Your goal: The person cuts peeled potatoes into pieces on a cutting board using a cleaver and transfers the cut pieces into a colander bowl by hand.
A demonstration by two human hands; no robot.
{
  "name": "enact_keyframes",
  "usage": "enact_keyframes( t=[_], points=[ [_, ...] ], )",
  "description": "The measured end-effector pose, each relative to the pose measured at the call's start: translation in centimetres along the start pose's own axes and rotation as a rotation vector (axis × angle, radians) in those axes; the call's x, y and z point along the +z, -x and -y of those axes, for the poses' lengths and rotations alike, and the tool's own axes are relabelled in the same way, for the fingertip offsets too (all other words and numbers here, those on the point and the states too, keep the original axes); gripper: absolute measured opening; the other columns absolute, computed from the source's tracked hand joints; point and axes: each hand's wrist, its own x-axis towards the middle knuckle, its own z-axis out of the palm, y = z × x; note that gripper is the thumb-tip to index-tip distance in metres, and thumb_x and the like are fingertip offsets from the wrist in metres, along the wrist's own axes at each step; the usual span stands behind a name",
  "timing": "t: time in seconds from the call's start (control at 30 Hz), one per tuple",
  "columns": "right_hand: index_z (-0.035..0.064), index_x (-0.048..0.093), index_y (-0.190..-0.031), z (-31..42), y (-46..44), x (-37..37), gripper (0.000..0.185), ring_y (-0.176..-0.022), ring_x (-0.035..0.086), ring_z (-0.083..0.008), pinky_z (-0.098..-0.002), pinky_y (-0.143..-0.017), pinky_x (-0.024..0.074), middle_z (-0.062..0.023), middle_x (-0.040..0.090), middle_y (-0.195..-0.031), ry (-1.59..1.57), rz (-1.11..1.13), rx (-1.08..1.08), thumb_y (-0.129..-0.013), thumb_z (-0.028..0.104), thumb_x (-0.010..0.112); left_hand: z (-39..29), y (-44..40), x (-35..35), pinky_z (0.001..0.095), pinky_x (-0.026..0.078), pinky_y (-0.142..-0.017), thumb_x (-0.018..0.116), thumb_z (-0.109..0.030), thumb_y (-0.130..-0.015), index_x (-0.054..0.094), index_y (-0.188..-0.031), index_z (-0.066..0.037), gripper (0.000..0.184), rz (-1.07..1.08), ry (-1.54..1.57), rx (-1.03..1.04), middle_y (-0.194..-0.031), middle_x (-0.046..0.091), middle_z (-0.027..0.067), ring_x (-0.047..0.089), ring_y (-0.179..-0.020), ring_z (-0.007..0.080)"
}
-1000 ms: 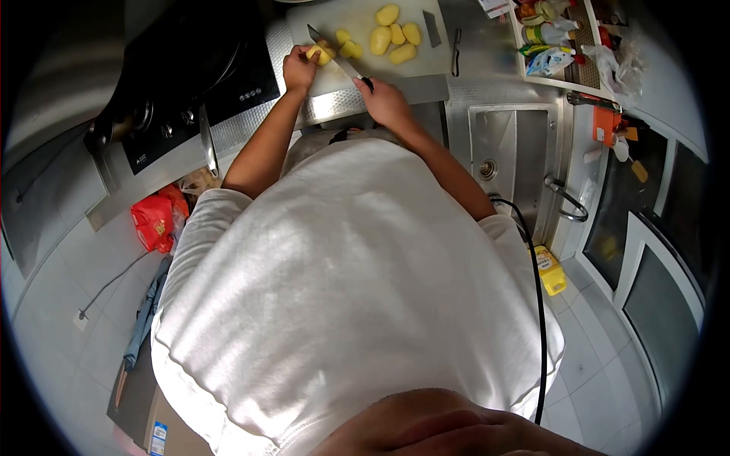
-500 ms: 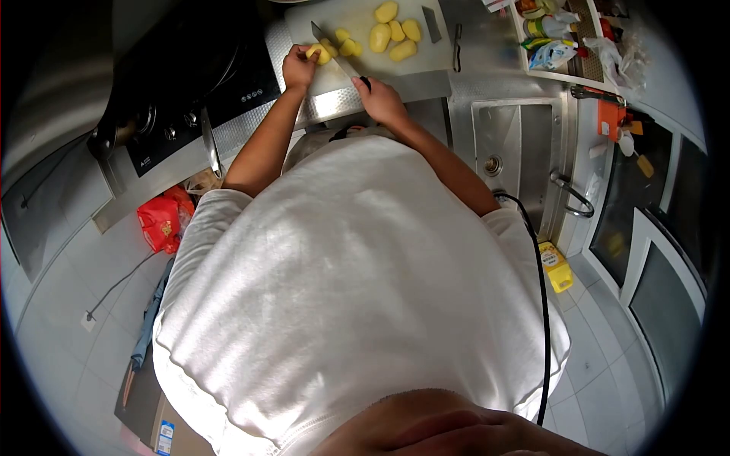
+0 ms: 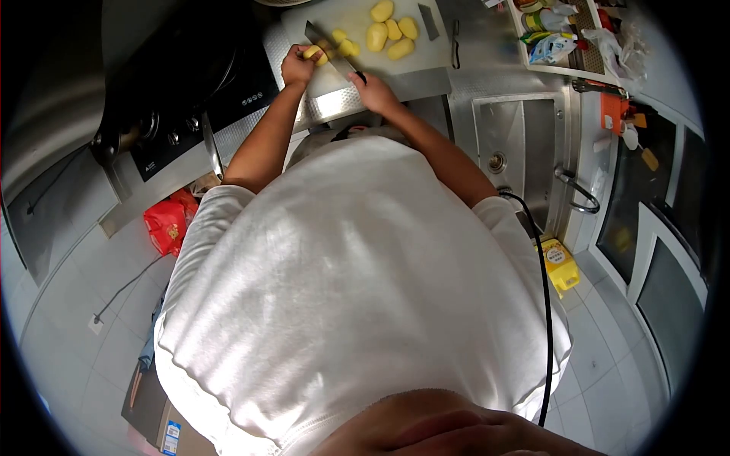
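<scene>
A: So what did your setup look like, big stuff first?

B: Biggest thing was the steel bench (image 3: 475, 67) in front of me. The black stovetop (image 3: 247, 97) filled its left part, and a metal sink (image 3: 536, 144) was set in on my right. Next size down was a pale cutting board (image 3: 346, 14), sitting just right of the stovetop.

A: And the knife?

B: The knife (image 3: 329, 49) sat slantwise over the left half of the board, tip pointing away and to the left, handle toward me.

A: Where were your hands?

B: Right hand (image 3: 374, 93) was wrapped around the handle. Left hand (image 3: 296, 67) was pinching something at the board's left side.

A: Spuds, I take it?

B: Yep. Five bigger potatoes (image 3: 376, 37) lay loosely bunched on the right half. A few cut bits (image 3: 346, 48) were between those and the blade, too bunched up to count. My left fingers had a yellow potato chunk (image 3: 315, 55) right beside the blade; couldn't tell whether they touched.
</scene>
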Motion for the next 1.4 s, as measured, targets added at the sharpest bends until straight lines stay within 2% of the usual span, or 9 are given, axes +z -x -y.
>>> enact_keyframes(
  t=[0.1, 0.2, 0.23, 0.33, 0.43, 0.57, 0.8, 1.07, 1.4],
  points=[
    [0.0008, 0.07, -0.105, -0.9, -1.3, -1.3, 0.064, -0.104, 0.065, -0.0488, -0.0503, -0.091, 0.0505, -0.0265, 0.071, -0.104, -0.029, 0.036, -0.01, -0.103, 0.06, 0.045, 0.5, -0.1, 0.1, 0.0346, 0.057, -0.081, 0.09, -0.043, -0.078, 0.07, -0.108, -0.012, 0.047, 0.008, 0.013, -0.029, -0.1, 0.078, 0.0105, 0.074, -0.09, 0.0236],
    [0.0078, 0.061, -0.089, -1.4, -2.5, -3.3, 0.062, -0.053, 0.055, -0.0242, -0.0393, -0.054, 0.0454, -0.0095, 0.057, -0.064, -0.278, 0.204, 0.217, -0.1, 0.068, 0.05, 1.8, -0.8, 0.4, 0.0292, 0.058, -0.076, 0.09, -0.035, -0.081, 0.068, -0.11, -0.01, 0.043, 0.031, 0.099, -0.031, -0.099, 0.077, 0.0099, 0.073, -0.085, 0.0164],
    [0.0193, 0.048, -0.084, -1.6, -2.6, -3.6, 0.056, -0.039, 0.019, -0.0051, -0.0246, -0.036, 0.0155, 0.0061, 0.033, -0.056, -0.418, 0.287, 0.271, -0.098, 0.074, 0.047, 2.5, -0.8, 0.4, 0.0276, 0.058, -0.075, 0.09, -0.029, -0.083, 0.068, -0.111, -0.01, 0.04, 0.047, 0.159, -0.014, -0.098, 0.076, 0.01, 0.072, -0.084, 0.0153],
    [0.0191, 0.048, -0.085, -2.0, -3.1, -5.0, 0.056, -0.039, 0.019, -0.0058, -0.0257, -0.036, 0.0167, 0.006, 0.031, -0.054, -0.545, 0.437, 0.339, -0.099, 0.074, 0.047, 3.5, -1.0, 0.3, 0.0277, 0.06, -0.075, 0.086, -0.021, -0.087, 0.066, -0.111, -0.008, 0.035, 0.097, 0.233, -0.024, -0.1, 0.074, 0.0121, 0.072, -0.087, 0.0176],
    [0.0191, 0.047, -0.087, -2.3, -3.4, -5.4, 0.056, -0.04, 0.016, -0.006, -0.0258, -0.037, 0.0149, 0.0078, 0.025, -0.054, -0.619, 0.517, 0.362, -0.099, 0.074, 0.045, 3.0, -0.8, 0.4, 0.0284, 0.057, -0.07, 0.088, -0.029, -0.084, 0.068, -0.107, -0.011, 0.035, 0.078, 0.393, -0.065, -0.091, 0.075, 0.0069, 0.071, -0.077, 0.0139],
    [0.0174, 0.048, -0.087, -2.6, -3.1, -5.8, 0.056, -0.041, 0.018, -0.0062, -0.0263, -0.038, 0.0154, 0.0069, 0.025, -0.055, -0.729, 0.577, 0.369, -0.102, 0.071, 0.042, 1.4, 0.0, -0.5, 0.0273, 0.057, -0.068, 0.087, -0.024, -0.086, 0.067, -0.106, -0.01, 0.031, 0.08, 0.436, -0.123, -0.09, 0.074, 0.0073, 0.07, -0.076, 0.0139],
    [0.0181, 0.047, -0.088, -4.5, -2.1, -5.8, 0.056, -0.04, 0.019, -0.0058, -0.0241, -0.036, 0.0155, 0.0078, 0.026, -0.055, -0.865, 0.652, 0.381, -0.102, 0.072, 0.04, 0.2, 0.4, -1.1, 0.0307, 0.062, -0.072, 0.081, -0.015, -0.091, 0.063, -0.111, -0.008, 0.028, 0.128, 0.47, -0.215, -0.102, 0.072, 0.0104, 0.07, -0.086, 0.0184],
    [0.0181, 0.049, -0.09, -4.6, 0.3, -5.6, 0.056, -0.039, 0.023, -0.0065, -0.0249, -0.036, 0.0174, 0.0056, 0.029, -0.054, -0.742, 0.455, 0.396, -0.101, 0.073, 0.042, 0.6, 0.2, -0.9, 0.0354, 0.065, -0.074, 0.076, -0.01, -0.095, 0.061, -0.109, -0.006, 0.021, 0.124, 0.532, -0.192, -0.109, 0.069, 0.0114, 0.071, -0.094, 0.0228],
    [0.0145, 0.051, -0.092, -4.5, 2.4, -4.9, 0.056, -0.038, 0.026, -0.008, -0.027, -0.036, 0.0199, 0.004, 0.035, -0.053, -0.731, 0.347, 0.401, -0.1, 0.07, 0.05, 1.4, 1.4, -2.6, 0.0389, 0.068, -0.075, 0.064, -0.004, -0.096, 0.054, -0.128, -0.009, 0.033, 0.176, 0.744, -0.345, -0.119, 0.061, 0.0113, 0.072, -0.092, 0.0274]
  ],
)
